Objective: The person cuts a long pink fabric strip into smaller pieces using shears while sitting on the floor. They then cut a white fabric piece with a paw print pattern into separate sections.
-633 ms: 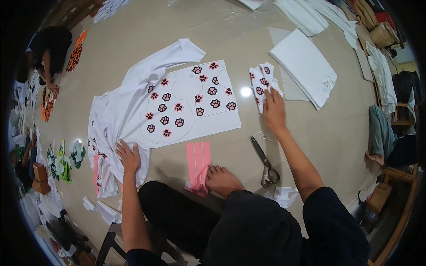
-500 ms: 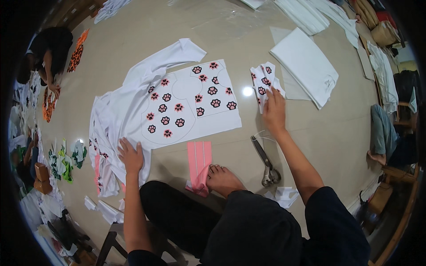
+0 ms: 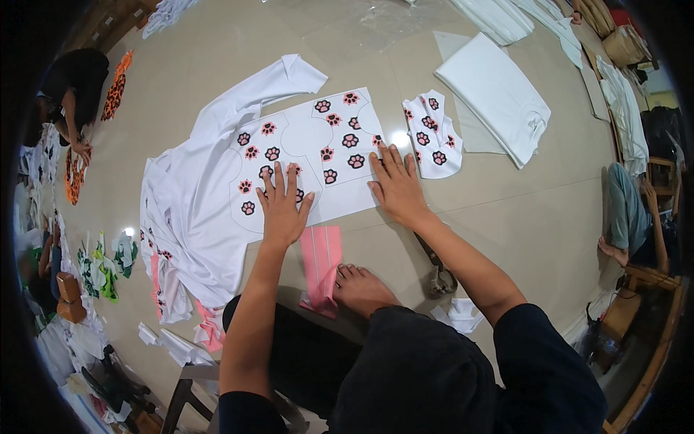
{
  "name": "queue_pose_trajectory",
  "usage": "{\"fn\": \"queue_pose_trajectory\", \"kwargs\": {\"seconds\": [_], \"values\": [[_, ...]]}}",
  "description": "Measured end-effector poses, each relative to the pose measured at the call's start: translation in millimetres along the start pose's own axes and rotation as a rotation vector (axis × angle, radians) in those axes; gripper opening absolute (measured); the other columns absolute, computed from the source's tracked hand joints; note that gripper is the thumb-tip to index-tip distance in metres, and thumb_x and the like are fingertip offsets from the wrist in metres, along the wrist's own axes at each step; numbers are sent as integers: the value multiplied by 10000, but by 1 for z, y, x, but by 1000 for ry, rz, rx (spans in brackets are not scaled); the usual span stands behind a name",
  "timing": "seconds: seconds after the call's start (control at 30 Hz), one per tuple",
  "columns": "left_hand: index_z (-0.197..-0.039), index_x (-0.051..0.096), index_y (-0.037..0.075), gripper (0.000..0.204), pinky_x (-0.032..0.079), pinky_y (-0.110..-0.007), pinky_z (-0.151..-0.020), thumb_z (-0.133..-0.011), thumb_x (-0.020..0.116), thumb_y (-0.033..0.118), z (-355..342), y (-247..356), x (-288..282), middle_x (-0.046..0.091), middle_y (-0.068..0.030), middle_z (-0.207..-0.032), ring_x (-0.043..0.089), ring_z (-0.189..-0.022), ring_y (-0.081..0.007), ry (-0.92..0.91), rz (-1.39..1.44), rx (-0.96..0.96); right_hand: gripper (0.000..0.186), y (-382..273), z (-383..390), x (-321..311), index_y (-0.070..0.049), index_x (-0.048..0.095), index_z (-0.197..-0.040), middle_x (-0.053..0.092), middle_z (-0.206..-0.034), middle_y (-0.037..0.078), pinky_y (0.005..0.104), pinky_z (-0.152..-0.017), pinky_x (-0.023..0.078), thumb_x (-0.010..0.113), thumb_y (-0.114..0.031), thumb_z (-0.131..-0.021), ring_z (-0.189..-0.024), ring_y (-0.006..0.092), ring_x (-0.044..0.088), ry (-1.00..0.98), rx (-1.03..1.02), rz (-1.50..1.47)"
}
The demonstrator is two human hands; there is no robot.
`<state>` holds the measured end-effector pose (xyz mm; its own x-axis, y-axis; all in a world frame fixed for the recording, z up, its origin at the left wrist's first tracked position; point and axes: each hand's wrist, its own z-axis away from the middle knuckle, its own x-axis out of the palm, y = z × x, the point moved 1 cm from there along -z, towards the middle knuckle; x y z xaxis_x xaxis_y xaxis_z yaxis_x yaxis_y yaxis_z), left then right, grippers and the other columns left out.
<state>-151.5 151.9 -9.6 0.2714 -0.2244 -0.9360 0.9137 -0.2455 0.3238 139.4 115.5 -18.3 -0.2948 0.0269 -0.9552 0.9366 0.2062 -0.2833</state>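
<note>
White fabric [image 3: 340, 195] printed with pink and black paw prints and thin pattern outlines lies spread on the floor, its plain part bunched to the left. My left hand [image 3: 284, 211] rests flat on the printed area, fingers spread. My right hand [image 3: 397, 189] lies open across the fabric's right edge, fingers stretched out. Just right of it is a cut paw-print piece [image 3: 436, 137], apart from the larger sheet. A pink strip [image 3: 320, 264] with pale lines lies by my bare foot [image 3: 361, 291]. Under my right forearm, scissors [image 3: 437, 275] lie partly hidden.
Folded white fabric [image 3: 495, 98] sits at the upper right on a thin sheet. White scraps [image 3: 463, 315] lie near my right elbow. At the far left a person [image 3: 76, 94] bends over orange patterned cloth [image 3: 117, 87]. Another person's leg [image 3: 623, 210] shows at right.
My left hand has moved right from the bunched cloth onto the printed area. My right hand has left the cut piece and come left to the sheet's edge. The cut piece now lies flatter.
</note>
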Motion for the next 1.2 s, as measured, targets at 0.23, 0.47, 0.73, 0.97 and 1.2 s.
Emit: {"fn": "queue_pose_trajectory", "kwargs": {"seconds": [0.23, 0.47, 0.73, 0.97, 1.2], "values": [[-1690, 166, 162, 795, 16, -694, -1235, -1053, 517, 483, 13, 13, 5, 64, -203, -1749, -8, -1597, -476, 29, -6, -83, 507, 5, 74, -58, 10, 522, -1432, 452, -1535, 249, 533, -1166, 365, 654, -145, -967, -1412, 421, 440, 105, 153, -292], [-1356, 548, 64, 411, 471, -515, -1019, -987, 631, 224, 37, 19, -32, 585, -222, -1326, 556, -1229, -430, -80, 257, 13, 297, -17, 212, -95, -10, 600, -1104, 593, -1066, 198, 472, -846, 519, 753, -112, -871, -1003, 401, 611, -178, 340, -374], [-1070, 596, 68, 222, 521, -500, -820, -921, 710, 186, 128, 46, -28, 622, -163, -1033, 628, -1001, -391, -298, 305, 92, 394, -28, 260, -110, -11, 578, -1143, 591, -1094, 202, 470, -877, 517, 797, -122, -834, -1047, 412, 604, -270, 412, -365], [-1036, 629, 66, 186, 554, -485, -804, -952, 646, 231, 119, 62, -15, 672, -156, -965, 676, -937, -382, -311, 283, 163, 478, -32, 274, -109, 18, 558, -1197, 607, -1124, 228, 485, -897, 522, 808, -88, -804, -1067, 434, 613, -201, 495, -359], [-1066, 660, 2, 261, 539, -462, -844, -981, 636, 248, 113, 108, -29, 704, -208, -994, 681, -916, -396, -888, 554, 181, 460, -18, 273, -96, 8, 559, -1187, 632, -1117, 234, 499, -863, 540, 796, -99, -807, -1024, 440, 641, -199, 466, -360]]}}
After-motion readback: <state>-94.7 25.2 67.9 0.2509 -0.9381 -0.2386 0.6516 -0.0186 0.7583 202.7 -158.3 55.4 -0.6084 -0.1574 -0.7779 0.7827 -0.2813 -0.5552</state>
